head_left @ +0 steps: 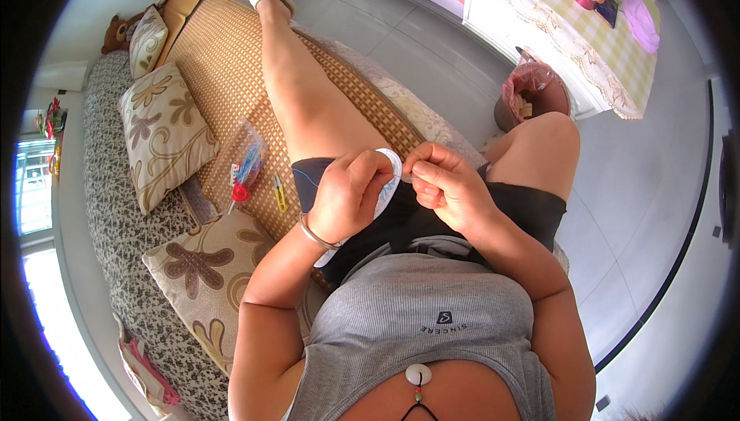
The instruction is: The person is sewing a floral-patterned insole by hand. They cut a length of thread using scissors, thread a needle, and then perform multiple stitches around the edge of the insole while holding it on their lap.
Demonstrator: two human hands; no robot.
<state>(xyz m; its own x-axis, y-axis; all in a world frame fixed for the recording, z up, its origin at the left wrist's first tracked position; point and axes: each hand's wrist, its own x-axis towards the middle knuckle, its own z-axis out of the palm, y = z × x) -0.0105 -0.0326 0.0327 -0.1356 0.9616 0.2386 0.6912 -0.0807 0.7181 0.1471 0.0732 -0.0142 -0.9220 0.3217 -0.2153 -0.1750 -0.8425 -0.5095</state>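
Observation:
Over my lap, my left hand (347, 196) is closed in a pinch, a metal bangle on its wrist. Blue thread (307, 179) trails out from its far-left side across the dark cloth on my thigh. A white, insole-shaped piece (395, 165) with blue marks shows behind and beneath this hand, which hides most of it. Close on the right, my right hand (449, 188) pinches with thumb and forefinger. A thin strand (406, 177) spans the small gap between both hands' fingertips; whether a needle is there is too small to tell.
Left of my leg, a clear bag of coloured thread (250, 155), a red-handled tool (240, 192) and yellow thread snips (279, 192) lie on the woven mat (220, 35). Patterned cushions (166, 132) line the sofa. A lined bin (533, 95) stands by the cloth-covered table (566, 24).

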